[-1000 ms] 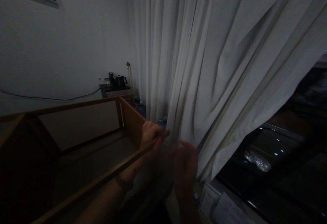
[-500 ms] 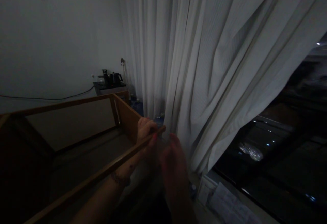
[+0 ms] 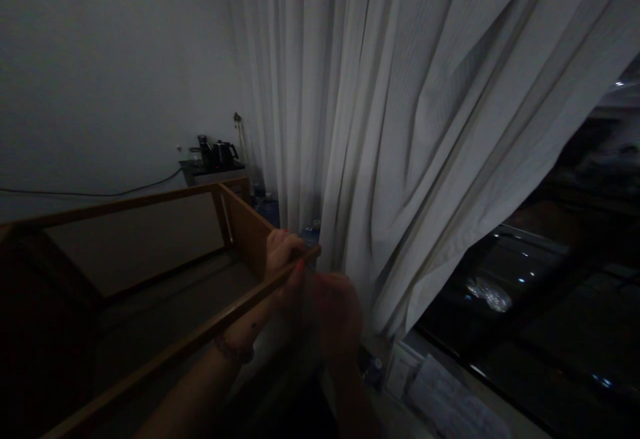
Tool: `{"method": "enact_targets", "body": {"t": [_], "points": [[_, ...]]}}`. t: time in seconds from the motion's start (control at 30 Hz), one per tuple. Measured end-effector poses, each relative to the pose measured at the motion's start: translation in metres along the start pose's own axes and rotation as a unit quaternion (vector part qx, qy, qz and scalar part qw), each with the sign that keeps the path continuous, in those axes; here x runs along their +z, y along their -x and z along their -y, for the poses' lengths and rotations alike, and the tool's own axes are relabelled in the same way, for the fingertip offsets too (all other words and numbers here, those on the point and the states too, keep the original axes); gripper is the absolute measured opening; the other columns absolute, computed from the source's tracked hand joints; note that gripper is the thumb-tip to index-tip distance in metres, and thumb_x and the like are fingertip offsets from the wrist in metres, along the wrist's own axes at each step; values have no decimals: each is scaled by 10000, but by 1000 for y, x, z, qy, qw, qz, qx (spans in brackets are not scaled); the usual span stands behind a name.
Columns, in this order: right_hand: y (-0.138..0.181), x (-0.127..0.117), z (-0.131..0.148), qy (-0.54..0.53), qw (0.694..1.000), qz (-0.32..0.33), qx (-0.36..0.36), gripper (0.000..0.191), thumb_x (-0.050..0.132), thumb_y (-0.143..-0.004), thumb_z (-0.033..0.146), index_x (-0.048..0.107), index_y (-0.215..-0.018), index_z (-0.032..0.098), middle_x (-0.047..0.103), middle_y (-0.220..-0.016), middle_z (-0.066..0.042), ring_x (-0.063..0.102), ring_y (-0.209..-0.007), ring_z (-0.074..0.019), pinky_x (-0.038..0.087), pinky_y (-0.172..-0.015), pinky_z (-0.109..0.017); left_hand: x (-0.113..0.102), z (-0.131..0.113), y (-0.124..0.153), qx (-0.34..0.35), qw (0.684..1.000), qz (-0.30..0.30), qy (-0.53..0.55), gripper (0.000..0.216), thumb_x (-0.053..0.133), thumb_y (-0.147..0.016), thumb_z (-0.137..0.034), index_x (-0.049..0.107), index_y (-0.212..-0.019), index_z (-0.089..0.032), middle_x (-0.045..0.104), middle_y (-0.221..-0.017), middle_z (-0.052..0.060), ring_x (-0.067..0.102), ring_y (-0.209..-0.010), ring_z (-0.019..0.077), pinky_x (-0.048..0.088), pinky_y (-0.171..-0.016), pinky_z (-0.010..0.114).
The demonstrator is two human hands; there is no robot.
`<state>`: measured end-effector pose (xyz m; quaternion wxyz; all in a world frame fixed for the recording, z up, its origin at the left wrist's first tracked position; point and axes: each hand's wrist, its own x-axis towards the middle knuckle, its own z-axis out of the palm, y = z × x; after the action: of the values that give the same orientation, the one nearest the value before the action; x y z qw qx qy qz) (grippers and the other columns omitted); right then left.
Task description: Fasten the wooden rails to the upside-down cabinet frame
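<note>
A wooden furniture frame fills the lower left, with a brown side panel [image 3: 245, 219] and a long narrow wooden rail [image 3: 215, 323] running up toward the middle. Close to the rail's far end, my left hand [image 3: 283, 250] is closed around it, the thumb pressing the near side. Just right of that end is my right hand [image 3: 341, 309], its fingers drawn together in a pinch. Blur and darkness hide what lies between those fingers; a faint thin shape runs from them toward the rail.
A long pale curtain [image 3: 345, 112] hangs right behind my hands. At the back, a black kettle [image 3: 223, 153] stands on a small cabinet [image 3: 220, 175]. Dark window glass [image 3: 545, 319] lies to the right, and folded whitish material [image 3: 445, 392] sits below it.
My right hand has shifted slightly, its fingers now curled closer together beside the rail end. The left hand keeps its hold on the rail. The view has moved a little.
</note>
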<state>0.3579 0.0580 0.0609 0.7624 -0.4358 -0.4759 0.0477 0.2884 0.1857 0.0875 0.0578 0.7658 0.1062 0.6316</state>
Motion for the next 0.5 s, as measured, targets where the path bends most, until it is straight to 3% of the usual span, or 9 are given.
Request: {"method": "enact_targets", "body": {"t": [0.1, 0.2, 0.3, 0.4, 0.5], "points": [[-11, 4, 6, -17, 1000, -15, 6, 289, 635, -873, 496, 640, -807, 214, 640, -782, -10, 606, -700, -153, 491, -631, -268, -2, -2, -1, -3, 1000, 3, 6, 372, 287, -931, -531, 461, -770, -245, 501, -667, 3, 492, -710, 214, 420, -777, 415], [-22, 7, 13, -10, 997, -38, 68, 395, 538, -919, 529, 575, -695, 205, 578, -654, 13, 577, -619, -137, 474, -583, -251, -3, -5, -1, -20, 1000, 9, 6, 398, 273, -930, -555, 459, -761, -246, 499, -668, 4, 496, -711, 215, 426, -789, 422], [-26, 7, 19, -39, 986, -61, 149, 315, 483, -947, 507, 594, -946, 212, 566, -649, 43, 575, -570, -120, 477, -556, -236, -3, -6, -2, -24, 1000, 7, 11, 397, 287, -924, -559, 463, -758, -244, 492, -665, 4, 497, -706, 213, 428, -776, 422], [-24, 5, 20, -82, 977, -48, 193, 364, 503, -948, 453, 486, -1238, 235, 581, -660, 61, 583, -549, -119, 485, -548, -235, -3, -6, -2, -30, 999, 1, 16, 412, 295, -915, -576, 466, -743, -243, 484, -654, 4, 490, -702, 215, 422, -759, 420], [-18, 2, 20, -74, 980, -11, 182, 281, 483, -964, 409, 541, -1169, 226, 618, -698, 30, 608, -582, -125, 495, -557, -239, -1, -4, -1, -51, 999, 13, 9, 465, 257, -903, -626, 460, -723, -248, 488, -651, 12, 492, -714, 227, 420, -771, 429]]}}
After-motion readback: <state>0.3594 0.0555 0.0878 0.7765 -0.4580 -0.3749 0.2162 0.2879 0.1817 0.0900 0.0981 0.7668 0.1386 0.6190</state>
